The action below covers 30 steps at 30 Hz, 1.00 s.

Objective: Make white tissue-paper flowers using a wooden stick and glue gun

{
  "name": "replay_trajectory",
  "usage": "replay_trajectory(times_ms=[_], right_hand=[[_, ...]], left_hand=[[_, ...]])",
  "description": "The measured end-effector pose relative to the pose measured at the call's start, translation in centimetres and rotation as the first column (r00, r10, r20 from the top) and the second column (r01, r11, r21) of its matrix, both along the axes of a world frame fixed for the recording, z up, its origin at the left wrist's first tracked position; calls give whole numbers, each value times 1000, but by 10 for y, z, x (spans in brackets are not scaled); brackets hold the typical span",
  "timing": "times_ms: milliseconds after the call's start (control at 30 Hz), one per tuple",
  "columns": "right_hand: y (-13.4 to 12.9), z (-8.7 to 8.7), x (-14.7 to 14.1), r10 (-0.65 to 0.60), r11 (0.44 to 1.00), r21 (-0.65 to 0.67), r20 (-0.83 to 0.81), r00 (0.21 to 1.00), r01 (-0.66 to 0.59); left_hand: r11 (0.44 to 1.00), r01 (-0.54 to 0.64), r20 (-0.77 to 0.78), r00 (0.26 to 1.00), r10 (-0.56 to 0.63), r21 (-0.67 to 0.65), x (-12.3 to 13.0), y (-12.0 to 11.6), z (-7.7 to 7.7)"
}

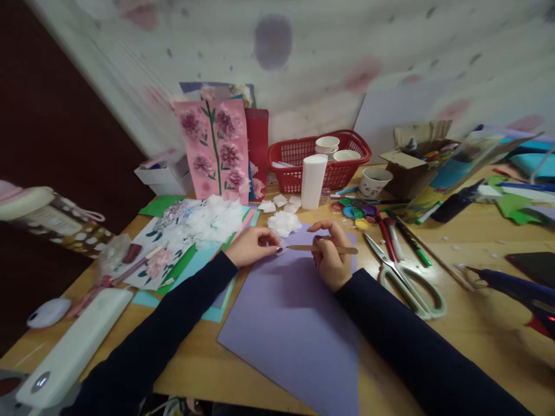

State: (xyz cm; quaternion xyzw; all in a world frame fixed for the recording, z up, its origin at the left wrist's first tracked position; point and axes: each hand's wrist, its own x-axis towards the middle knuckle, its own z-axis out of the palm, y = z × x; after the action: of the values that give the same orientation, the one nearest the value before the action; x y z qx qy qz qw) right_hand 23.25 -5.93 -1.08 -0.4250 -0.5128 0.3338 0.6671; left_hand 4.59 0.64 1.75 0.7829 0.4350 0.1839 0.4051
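A thin flat wooden stick [347, 250] is gripped in my right hand [333, 257], its narrow tip pointing left. My left hand [255, 245] is closed in a pinch close to that tip; what lies between the fingertips, perhaps a small whitish scrap, is too small to name. Both hands are over a sheet of purple paper [299, 323]. Just beyond them, a ruffled white paper flower [284, 223] sits at the sheet's far edge. Several small white paper pieces [281, 200] lie behind it, and a larger pile of white petals [212, 222] is left of my left hand.
To the right lie scissors [405, 280], brushes, markers and a hot glue gun [515, 289]. Paint pots [358, 211], a white roll [314, 182], a paper cup [375, 182] and a red basket [284, 151] stand behind. A pink flower picture [212, 150] leans at the back; a white lamp [78, 346] occupies the left.
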Motion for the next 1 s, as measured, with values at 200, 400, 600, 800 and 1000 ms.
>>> replay_trajectory(times_ms=[200, 400, 600, 800, 1000], right_hand=[[2, -6, 0, -8, 999, -29, 309, 951, 18], [5, -3, -2, -5, 998, -60, 443, 896, 35], [6, -4, -3, 5, 997, -65, 526, 850, 34], [7, -3, -3, 40, 995, -98, 555, 831, 18], [11, -5, -4, 105, 992, -124, 595, 796, -38]], left_hand=[[971, -77, -33, 996, 87, 228, 13, -3, -9], [953, -93, -44, 993, 110, 289, 13, -3, -7], [887, -119, -85, 981, 174, 447, 0, -7, -13], [905, -88, -291, 930, 224, 415, -8, -15, -19], [935, -56, -356, 916, 187, 349, -7, -15, -18]])
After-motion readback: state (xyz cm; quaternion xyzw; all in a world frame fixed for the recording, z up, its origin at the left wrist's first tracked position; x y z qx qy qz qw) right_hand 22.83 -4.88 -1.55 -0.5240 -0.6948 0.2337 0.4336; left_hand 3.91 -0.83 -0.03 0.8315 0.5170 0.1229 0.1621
